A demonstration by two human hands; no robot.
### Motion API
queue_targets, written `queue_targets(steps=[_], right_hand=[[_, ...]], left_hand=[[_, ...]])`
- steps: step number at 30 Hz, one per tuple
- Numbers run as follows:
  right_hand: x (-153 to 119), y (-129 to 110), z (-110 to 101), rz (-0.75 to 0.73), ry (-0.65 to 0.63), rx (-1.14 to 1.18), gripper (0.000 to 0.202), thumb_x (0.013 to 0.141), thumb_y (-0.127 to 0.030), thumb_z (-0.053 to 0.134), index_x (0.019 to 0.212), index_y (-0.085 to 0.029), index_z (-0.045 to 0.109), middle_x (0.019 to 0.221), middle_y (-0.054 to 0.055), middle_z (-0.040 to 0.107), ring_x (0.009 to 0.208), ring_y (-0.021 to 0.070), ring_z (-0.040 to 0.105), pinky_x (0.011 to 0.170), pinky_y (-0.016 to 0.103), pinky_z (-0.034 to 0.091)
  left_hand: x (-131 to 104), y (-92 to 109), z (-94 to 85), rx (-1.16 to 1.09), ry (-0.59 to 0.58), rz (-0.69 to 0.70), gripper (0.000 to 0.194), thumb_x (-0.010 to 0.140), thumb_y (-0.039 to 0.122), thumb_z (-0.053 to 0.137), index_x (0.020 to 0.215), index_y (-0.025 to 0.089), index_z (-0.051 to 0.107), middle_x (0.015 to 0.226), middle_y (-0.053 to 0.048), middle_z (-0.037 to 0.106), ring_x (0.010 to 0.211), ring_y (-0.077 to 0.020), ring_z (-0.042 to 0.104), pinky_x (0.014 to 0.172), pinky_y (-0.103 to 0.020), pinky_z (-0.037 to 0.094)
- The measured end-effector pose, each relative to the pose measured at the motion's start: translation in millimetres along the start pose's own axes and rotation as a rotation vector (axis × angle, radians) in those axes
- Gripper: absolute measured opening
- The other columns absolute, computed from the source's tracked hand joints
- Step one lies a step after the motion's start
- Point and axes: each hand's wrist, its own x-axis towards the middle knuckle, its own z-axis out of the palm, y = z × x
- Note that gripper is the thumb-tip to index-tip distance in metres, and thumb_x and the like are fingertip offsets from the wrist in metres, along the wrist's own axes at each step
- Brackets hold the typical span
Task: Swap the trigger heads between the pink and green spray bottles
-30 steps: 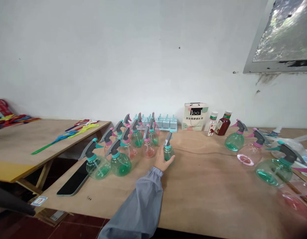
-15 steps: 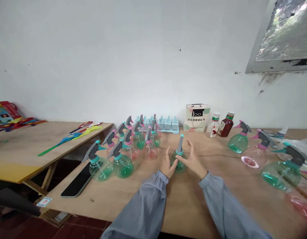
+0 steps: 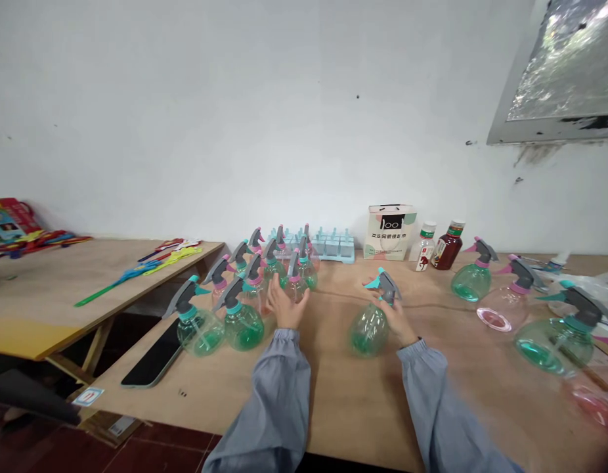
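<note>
In the head view my right hand (image 3: 396, 320) is closed round the neck of a green spray bottle (image 3: 369, 332), which tilts with its grey trigger head leaning right and its turquoise nozzle pointing left. My left hand (image 3: 287, 304) has its fingers apart in front of a pink spray bottle (image 3: 295, 287) and partly hides it; whether it touches is unclear. Around that hand stand several green and pink spray bottles in a group, among them a green spray bottle (image 3: 243, 326) and another green spray bottle (image 3: 199, 334) at the front left.
A phone (image 3: 153, 358) lies by the left edge. Light blue moulds (image 3: 339, 248), a paper bag (image 3: 390, 233), a white-labelled bottle (image 3: 424, 248) and a brown bottle (image 3: 448, 246) line the wall. More spray bottles, including a pink one (image 3: 503, 307), stand at right.
My left hand has left the green spray bottle and moved left to the group. My right hand has taken the bottle by its neck; it has turned, tilted and shifted slightly right.
</note>
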Motion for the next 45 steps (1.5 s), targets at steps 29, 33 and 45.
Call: queue_targets(steps=[29,33,45], right_hand=[[-13,-1,-1,0.104,-0.171,0.307,0.028,0.069,-0.044,0.064,0.091,-0.027,0.064,0.08,0.003,0.071,0.085,0.0262,0.067,0.079,0.04,0.053],[-13,7,0,-0.012,-0.18,0.21,0.022,0.069,-0.043,0.062,0.083,-0.025,0.062,0.076,0.003,0.069,0.078,0.0232,0.064,0.078,0.038,0.051],[-16,5,7,-0.052,-0.157,0.2,0.018,0.068,-0.039,0.064,0.08,-0.026,0.064,0.077,0.002,0.07,0.087,0.0238,0.066,0.086,0.037,0.05]], left_hand=[[-32,21,19.4,0.192,-0.351,0.049,0.068,0.076,0.046,0.069,0.135,0.02,0.049,0.132,-0.015,0.057,0.123,-0.0317,0.053,0.102,-0.047,0.038],[-31,22,19.3,0.184,-0.36,0.046,0.068,0.076,0.046,0.07,0.135,0.019,0.048,0.131,-0.014,0.057,0.122,-0.0311,0.053,0.104,-0.047,0.037],[-32,19,21.9,0.185,-0.345,0.068,0.068,0.076,0.047,0.069,0.135,0.02,0.049,0.132,-0.015,0.057,0.121,-0.0312,0.054,0.103,-0.047,0.038]])
